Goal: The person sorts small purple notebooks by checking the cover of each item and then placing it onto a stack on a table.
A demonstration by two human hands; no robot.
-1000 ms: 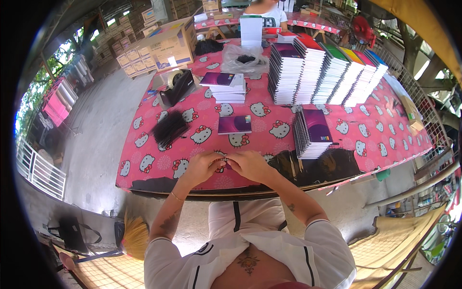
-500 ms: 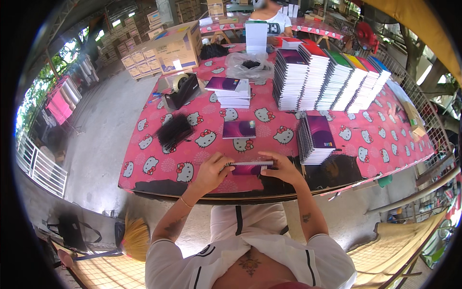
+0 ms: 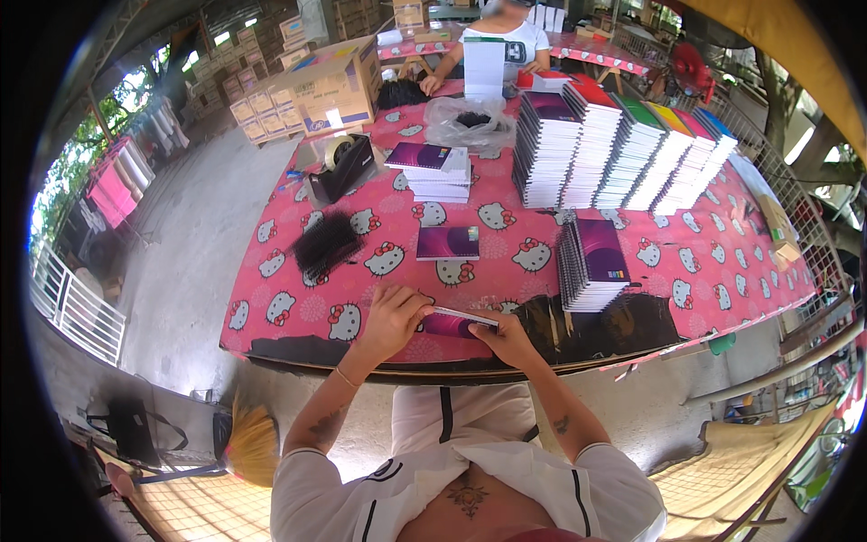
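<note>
Near the table's front edge I hold a purple-covered notebook [image 3: 449, 325] between both hands, tilted so its page edge faces up. My left hand [image 3: 397, 318] grips its left end, fingers closed over the top corner. At the other end my right hand [image 3: 509, 341] pinches it, thumb on the purple cover. Just beyond lies a flat purple cover or notebook [image 3: 448, 243]. A loose bunch of thin black coils [image 3: 327, 246] lies to the left. To the right stands a stack of purple spiral notebooks [image 3: 596, 266].
Tall stacks of spiral notebooks [image 3: 623, 149] fill the back right. A tape dispenser [image 3: 343, 170], a stack of paper with a purple notebook on top [image 3: 440, 181] and a plastic bag [image 3: 468, 126] stand farther back. Behind are a large carton [image 3: 334, 90] and another person [image 3: 506, 45].
The notebook has tilted, its right end lower and nearer me. My right hand has moved down and left, its fingers closing in. The person across has reached toward the black bundle.
</note>
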